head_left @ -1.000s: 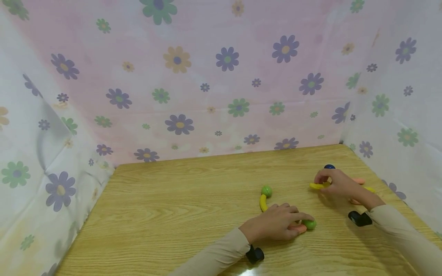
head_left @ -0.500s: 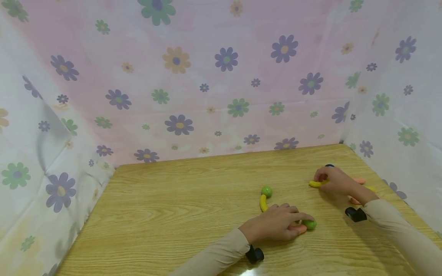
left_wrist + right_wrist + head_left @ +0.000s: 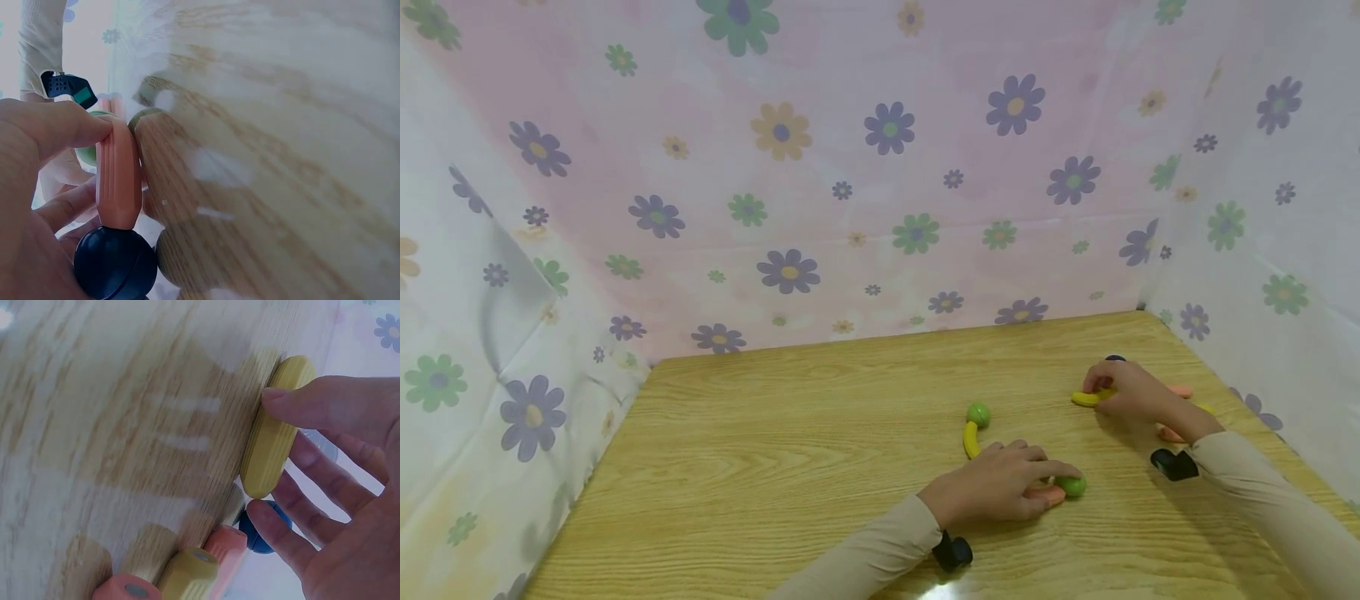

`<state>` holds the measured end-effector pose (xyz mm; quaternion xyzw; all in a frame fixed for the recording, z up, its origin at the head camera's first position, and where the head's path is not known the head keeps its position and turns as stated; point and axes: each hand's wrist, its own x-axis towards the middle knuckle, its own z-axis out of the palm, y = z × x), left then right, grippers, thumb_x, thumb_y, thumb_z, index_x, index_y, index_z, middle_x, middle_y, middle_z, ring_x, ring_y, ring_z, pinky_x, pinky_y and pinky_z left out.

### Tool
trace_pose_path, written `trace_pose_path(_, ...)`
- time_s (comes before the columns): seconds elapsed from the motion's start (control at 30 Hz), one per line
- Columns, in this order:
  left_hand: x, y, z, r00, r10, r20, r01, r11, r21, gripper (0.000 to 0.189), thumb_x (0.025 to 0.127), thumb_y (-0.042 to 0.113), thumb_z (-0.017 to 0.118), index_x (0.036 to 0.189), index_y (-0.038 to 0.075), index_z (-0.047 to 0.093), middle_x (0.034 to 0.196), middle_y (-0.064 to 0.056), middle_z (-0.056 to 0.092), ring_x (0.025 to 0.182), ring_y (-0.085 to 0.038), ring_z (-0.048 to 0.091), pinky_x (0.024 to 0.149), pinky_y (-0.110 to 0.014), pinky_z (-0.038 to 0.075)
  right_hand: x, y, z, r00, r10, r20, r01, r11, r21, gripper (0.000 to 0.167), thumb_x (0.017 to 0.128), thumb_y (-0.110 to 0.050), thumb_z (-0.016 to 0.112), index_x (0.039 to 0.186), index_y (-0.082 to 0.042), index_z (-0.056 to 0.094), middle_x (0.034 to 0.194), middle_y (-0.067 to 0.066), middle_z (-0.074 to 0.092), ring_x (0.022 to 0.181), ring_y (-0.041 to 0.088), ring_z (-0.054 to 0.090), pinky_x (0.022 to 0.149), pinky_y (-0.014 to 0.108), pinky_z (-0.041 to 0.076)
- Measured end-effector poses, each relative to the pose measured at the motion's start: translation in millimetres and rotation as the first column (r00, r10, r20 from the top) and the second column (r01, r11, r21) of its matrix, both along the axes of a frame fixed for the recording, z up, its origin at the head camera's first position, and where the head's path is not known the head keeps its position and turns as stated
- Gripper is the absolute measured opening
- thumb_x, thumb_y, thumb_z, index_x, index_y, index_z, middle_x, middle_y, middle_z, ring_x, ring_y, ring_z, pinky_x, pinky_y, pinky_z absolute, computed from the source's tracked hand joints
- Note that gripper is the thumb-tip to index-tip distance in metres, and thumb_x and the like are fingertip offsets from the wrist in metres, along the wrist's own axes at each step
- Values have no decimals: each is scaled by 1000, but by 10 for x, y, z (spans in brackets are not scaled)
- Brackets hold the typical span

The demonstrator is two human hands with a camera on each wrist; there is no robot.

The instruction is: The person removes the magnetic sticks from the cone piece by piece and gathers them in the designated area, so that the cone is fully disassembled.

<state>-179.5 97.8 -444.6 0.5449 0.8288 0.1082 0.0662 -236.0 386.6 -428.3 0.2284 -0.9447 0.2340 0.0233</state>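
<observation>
My left hand (image 3: 996, 483) rests low over the table and grips a salmon ridged rod (image 3: 119, 178), thumb on its side. A dark blue ball (image 3: 115, 262) meets the rod's near end, and a green ball (image 3: 1072, 485) sits at its other end under my fingertips. Just beyond this hand lies a yellow curved rod (image 3: 971, 438) with another green ball (image 3: 978, 415) against its far end; its near end is hidden. Farther right, my right hand (image 3: 1138, 396) pinches a yellow ridged rod (image 3: 275, 437) between thumb and fingers, close to the tabletop.
Near my right hand lie a blue ball (image 3: 265, 531), a salmon rod (image 3: 226, 550), a yellow rod (image 3: 190, 575) and another salmon rod (image 3: 128, 587). Flowered cloth (image 3: 891, 167) walls the wooden table (image 3: 775, 417) at the back and sides.
My right hand has shifted slightly left and away from me, with the yellow rod still in its fingers. The left hand has hardly moved.
</observation>
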Motion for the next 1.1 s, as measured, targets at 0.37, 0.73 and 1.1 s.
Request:
trace_pose_path(0.37,-4,-34,-12,1000,11,4,-11,997,70,44,98,46,42,141,37,41,117,13,51,99,2,43,74,-13,33,169,-125,133,993,90,-81,-93,995,-22,24,75,2,76,92,-9,64,90,1,60,80,21,57,68,35,50)
trace_pose_path(0.73,-3,-295,-2,985,100,-139,-86,991,99,19,94,38,55,111,33,60,106,14,50,95,-2,41,77,-19,33,548,-357,203,936,295,194,-261,948,-182,21,88,-13,69,106,-9,59,98,6,58,82,15,56,60,28,48)
trace_pose_path(1.1,64,-382,-12,975,118,-188,-98,989,113,15,95,45,53,100,37,64,104,14,49,95,-2,41,77,-20,32,809,-568,6,864,437,249,-330,866,-376,24,84,-8,71,104,-13,58,99,2,59,85,15,59,57,30,51)
